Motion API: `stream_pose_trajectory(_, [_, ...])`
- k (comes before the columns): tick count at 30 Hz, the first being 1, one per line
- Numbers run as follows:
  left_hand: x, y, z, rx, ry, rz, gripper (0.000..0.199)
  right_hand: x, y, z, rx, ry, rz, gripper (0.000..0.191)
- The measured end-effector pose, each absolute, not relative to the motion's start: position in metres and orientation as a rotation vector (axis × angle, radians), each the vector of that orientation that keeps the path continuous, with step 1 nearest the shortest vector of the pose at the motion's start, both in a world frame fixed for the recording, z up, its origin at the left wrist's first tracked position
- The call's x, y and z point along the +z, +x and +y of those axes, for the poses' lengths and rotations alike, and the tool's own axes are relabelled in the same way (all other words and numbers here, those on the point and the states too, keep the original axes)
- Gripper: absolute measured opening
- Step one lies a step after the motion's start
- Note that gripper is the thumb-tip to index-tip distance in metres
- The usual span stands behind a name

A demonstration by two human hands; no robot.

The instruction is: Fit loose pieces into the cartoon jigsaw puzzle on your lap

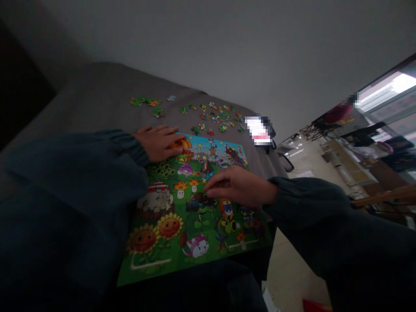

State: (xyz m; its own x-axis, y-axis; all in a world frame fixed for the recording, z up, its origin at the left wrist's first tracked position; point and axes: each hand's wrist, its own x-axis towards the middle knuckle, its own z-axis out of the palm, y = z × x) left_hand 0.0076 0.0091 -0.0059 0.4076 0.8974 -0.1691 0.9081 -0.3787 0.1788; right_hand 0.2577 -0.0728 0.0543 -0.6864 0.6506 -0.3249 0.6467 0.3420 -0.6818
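A puzzle board (201,232) with a cartoon picture of sunflowers, mushrooms and other figures lies in front of me, tilted in my view. My left hand (160,143) rests flat on its far left corner, fingers stretched out over the edge. Above the middle of the picture is my right hand (237,186), thumb and fingertips drawn together close to the surface. Whatever lies between those fingertips is too dark and small to make out. Loose puzzle pieces (224,117) are scattered beyond the board, with a smaller group of green and orange pieces (145,102) farther left.
Grey cloth (107,95) covers the surface under the board, with a pale wall behind it. A lit phone screen (258,130) stands at the right edge near a pair of glasses (286,163). Farther right are the floor, cluttered furniture and a bright window.
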Motion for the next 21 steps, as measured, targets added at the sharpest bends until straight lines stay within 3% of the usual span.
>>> stream_pose_trajectory(6, [-0.003, 0.009, 0.006, -0.019, 2.415, 1.571, 0.065, 0.04, 0.257, -0.072, 1.351, -1.352, -2.456, 0.012])
stream_pose_trajectory(13, [-0.008, 0.006, 0.01, -0.014, 2.442, 1.559, 0.066, 0.039, 0.253, -0.068, 1.05, -1.379, -2.622, 0.007])
stream_pose_trajectory(21, [-0.004, 0.009, 0.007, -0.032, 2.419, 1.582, 0.063, 0.034, 0.251, -0.066, 0.992, -1.298, -2.688, 0.007])
